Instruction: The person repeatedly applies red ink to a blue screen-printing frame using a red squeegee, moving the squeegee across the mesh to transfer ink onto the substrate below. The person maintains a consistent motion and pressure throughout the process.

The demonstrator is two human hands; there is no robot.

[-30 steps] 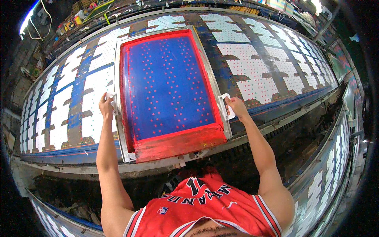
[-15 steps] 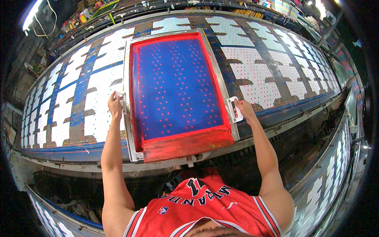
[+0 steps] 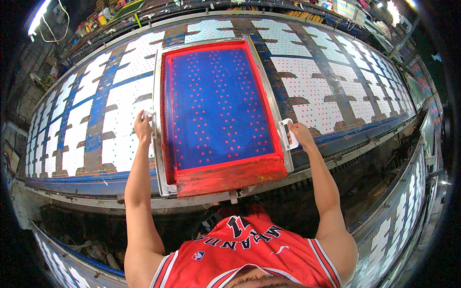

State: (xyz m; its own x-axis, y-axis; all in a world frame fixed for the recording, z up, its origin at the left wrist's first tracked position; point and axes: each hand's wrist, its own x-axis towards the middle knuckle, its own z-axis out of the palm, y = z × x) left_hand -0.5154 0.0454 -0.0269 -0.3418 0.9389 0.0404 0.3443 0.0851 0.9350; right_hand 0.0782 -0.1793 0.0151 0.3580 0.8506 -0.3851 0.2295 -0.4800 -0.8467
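A silk-screen printing frame point(image 3: 261, 79) with a metal rim lies over the long table in front of me. Its blue mesh point(image 3: 218, 105) carries scattered red dots and is bordered in red, with thick red ink along the near end. My left hand point(image 3: 142, 126) is closed round a white handle point(image 3: 151, 115) on the frame's left side. On the right side, my right hand point(image 3: 301, 136) has its fingers through a second white handle point(image 3: 288, 133). Both arms reach forward, and the frame hides whatever is beneath it.
White cut fabric pieces point(image 3: 307, 89) with red and green dots lie in rows on the long printing table point(image 3: 108, 181). Another table with white pieces point(image 3: 384, 245) runs behind me at the lower right. A lit tube lamp point(image 3: 39, 17) hangs at the upper left.
The frame and both hands sit slightly further to the right in the picture. Both hands keep their hold on the handles.
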